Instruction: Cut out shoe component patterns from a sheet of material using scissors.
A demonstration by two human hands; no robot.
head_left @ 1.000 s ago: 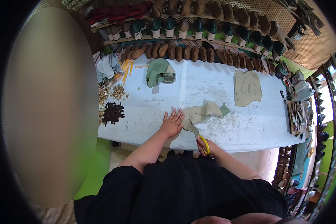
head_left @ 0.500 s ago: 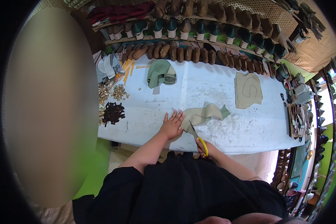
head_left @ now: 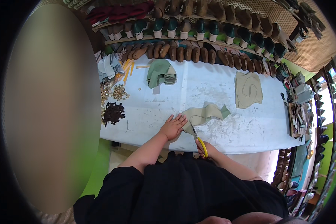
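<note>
My left hand (head_left: 174, 126) lies flat with fingers stretched out, pressing at the left end of a beige-green piece of sheet material (head_left: 199, 115). Curled and wavy, this piece has a darker green underside showing at its right tip. Yellow-handled scissors (head_left: 202, 145) are gripped in my right hand (head_left: 209, 149), close to the table's front edge. Their blades point up and left into the near edge of the material, just right of my left fingertips. Part of the right fingers is hidden behind the handle.
Green cut pieces (head_left: 161, 74) are stacked at the back. A beige sheet with a drawn outline (head_left: 248, 90) lies to the right. Dark brown small pieces (head_left: 114, 113) and gold-coloured bits (head_left: 120, 92) sit left. Wooden shoe lasts (head_left: 195, 54) line the back edge below shelves of shoes.
The scissor blades have come together on the material. My left hand has tilted slightly, with its fingers now pointing more to the right.
</note>
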